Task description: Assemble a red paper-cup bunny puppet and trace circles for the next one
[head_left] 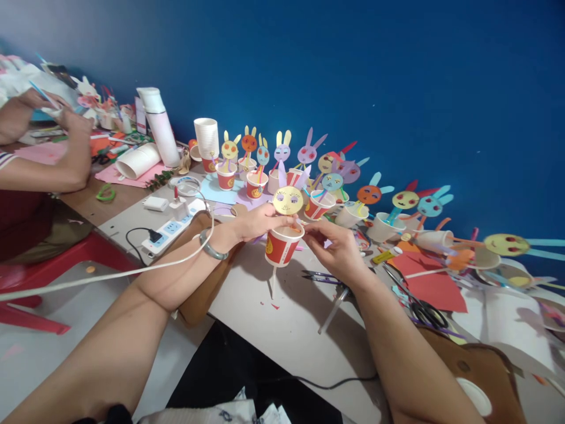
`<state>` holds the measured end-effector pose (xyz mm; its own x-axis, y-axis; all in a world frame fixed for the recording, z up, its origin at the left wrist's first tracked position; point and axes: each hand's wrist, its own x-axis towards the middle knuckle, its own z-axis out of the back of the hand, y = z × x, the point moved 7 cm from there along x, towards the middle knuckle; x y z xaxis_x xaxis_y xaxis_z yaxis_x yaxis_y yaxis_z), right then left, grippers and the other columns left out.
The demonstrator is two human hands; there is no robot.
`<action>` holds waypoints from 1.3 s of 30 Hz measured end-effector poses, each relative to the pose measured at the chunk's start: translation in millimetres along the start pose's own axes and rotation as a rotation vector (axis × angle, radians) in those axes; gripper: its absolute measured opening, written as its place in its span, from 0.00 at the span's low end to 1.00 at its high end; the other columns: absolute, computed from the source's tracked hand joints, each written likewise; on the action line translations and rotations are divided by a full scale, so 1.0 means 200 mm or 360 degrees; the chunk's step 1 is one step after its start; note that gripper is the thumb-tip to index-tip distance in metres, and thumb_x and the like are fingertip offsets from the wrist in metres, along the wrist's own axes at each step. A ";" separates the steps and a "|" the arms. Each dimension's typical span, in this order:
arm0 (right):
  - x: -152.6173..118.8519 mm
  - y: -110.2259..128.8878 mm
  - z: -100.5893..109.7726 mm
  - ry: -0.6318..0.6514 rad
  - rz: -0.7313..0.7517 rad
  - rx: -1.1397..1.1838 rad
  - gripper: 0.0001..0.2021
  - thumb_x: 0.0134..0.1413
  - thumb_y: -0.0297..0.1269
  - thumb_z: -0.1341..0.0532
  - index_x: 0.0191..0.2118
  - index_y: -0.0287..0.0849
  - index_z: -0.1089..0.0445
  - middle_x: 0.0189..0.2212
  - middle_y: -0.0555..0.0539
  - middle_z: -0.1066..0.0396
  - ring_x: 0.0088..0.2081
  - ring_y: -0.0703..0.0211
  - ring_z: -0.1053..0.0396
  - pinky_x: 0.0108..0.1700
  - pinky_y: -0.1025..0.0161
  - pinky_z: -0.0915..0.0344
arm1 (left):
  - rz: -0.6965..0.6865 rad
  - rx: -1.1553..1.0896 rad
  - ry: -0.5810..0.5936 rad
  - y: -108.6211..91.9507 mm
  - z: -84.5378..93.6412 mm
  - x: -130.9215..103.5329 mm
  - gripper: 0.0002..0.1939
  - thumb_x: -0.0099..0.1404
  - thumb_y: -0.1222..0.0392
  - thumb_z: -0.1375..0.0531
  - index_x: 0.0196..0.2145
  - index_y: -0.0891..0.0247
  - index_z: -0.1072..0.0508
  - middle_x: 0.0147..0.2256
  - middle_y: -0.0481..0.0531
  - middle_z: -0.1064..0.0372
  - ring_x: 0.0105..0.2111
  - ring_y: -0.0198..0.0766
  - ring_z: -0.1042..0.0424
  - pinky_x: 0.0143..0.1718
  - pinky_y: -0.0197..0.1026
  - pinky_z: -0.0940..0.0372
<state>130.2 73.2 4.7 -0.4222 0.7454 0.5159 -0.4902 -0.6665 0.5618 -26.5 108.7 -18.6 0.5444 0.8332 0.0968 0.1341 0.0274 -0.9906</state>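
A red and white paper cup is held up over the table, with a white straw sticking out below it. Above its rim stands a yellow round paper rabbit face with purple ears and a drawn face. My left hand, with a bangle on its wrist, is closed on the cup at the rim, just under the face. From the other side, my right hand pinches at the cup's right rim; its fingertips are partly hidden. Pens lie on the table beneath my right hand.
Rabbit-face cups line the blue wall. A cup stack, white flask and power strip stand left; a white cable crosses my left forearm. Scissors and red paper lie right. Another person's hands work far left.
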 end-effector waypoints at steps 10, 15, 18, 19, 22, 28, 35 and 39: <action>0.00 0.03 0.01 0.0231 0.0164 -0.0042 0.07 0.65 0.30 0.41 0.43 0.43 0.25 0.34 0.45 0.22 0.30 0.60 0.31 0.30 0.63 0.37 | 0.0075 -0.0028 0.0007 0.06 -0.02 0.02 0.26 0.54 0.47 0.24 0.44 0.67 0.20 0.44 0.57 0.20 0.47 0.44 0.24 0.54 0.48 0.32; 0.00 0.00 0.02 0.0234 0.0115 0.0001 0.09 0.66 0.30 0.42 0.45 0.42 0.24 0.35 0.44 0.22 0.28 0.62 0.32 0.29 0.64 0.37 | 0.0080 -0.0109 -0.0085 0.08 -0.02 0.02 0.23 0.53 0.52 0.23 0.42 0.66 0.21 0.44 0.56 0.20 0.45 0.42 0.24 0.52 0.47 0.31; 0.00 -0.01 0.02 0.0206 0.0101 0.0003 0.10 0.65 0.30 0.41 0.46 0.42 0.23 0.35 0.44 0.22 0.27 0.62 0.33 0.29 0.64 0.37 | 0.0094 -0.0149 -0.0134 0.09 -0.01 0.02 0.21 0.54 0.55 0.24 0.42 0.67 0.21 0.43 0.56 0.21 0.43 0.41 0.24 0.50 0.46 0.31; 0.00 -0.01 0.02 0.0185 0.0099 0.0007 0.10 0.65 0.30 0.41 0.46 0.42 0.23 0.35 0.44 0.22 0.27 0.62 0.33 0.29 0.64 0.37 | 0.0089 -0.0165 -0.0134 0.09 -0.01 0.02 0.20 0.54 0.55 0.24 0.42 0.67 0.21 0.43 0.56 0.21 0.43 0.41 0.24 0.49 0.46 0.31; 0.01 -0.02 0.02 0.0142 0.0089 0.0025 0.10 0.65 0.31 0.41 0.45 0.42 0.23 0.35 0.44 0.21 0.27 0.62 0.33 0.30 0.63 0.36 | 0.0093 -0.0198 -0.0113 0.08 -0.01 0.02 0.19 0.55 0.56 0.25 0.41 0.67 0.22 0.42 0.57 0.20 0.42 0.42 0.23 0.48 0.46 0.30; 0.02 -0.03 0.01 0.0144 0.0091 0.0009 0.09 0.65 0.32 0.41 0.43 0.43 0.22 0.34 0.44 0.22 0.28 0.60 0.32 0.32 0.61 0.35 | 0.0120 -0.0223 -0.0137 0.07 0.01 0.02 0.19 0.52 0.58 0.24 0.39 0.67 0.22 0.40 0.56 0.20 0.39 0.43 0.22 0.44 0.46 0.28; 0.02 -0.04 0.04 -0.0034 -0.0072 0.0074 0.08 0.59 0.32 0.39 0.37 0.43 0.21 0.30 0.46 0.25 0.30 0.58 0.32 0.33 0.60 0.36 | 0.0022 -0.0223 -0.0015 0.02 -0.03 0.01 0.22 0.47 0.55 0.22 0.37 0.66 0.22 0.38 0.55 0.20 0.39 0.42 0.22 0.44 0.46 0.29; 0.01 -0.12 -0.02 -0.0035 -0.0491 0.0608 0.07 0.55 0.41 0.32 0.36 0.44 0.21 0.31 0.46 0.23 0.31 0.58 0.30 0.34 0.60 0.35 | 0.0002 -0.0177 -0.0084 0.02 -0.03 0.00 0.21 0.50 0.52 0.23 0.36 0.66 0.23 0.37 0.55 0.21 0.37 0.40 0.23 0.44 0.45 0.29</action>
<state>138.2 89.7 -10.6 -0.2832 0.9111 0.2994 -0.2731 -0.3758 0.8855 -21.2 105.6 -21.4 0.5005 0.8613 0.0874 0.2259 -0.0325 -0.9736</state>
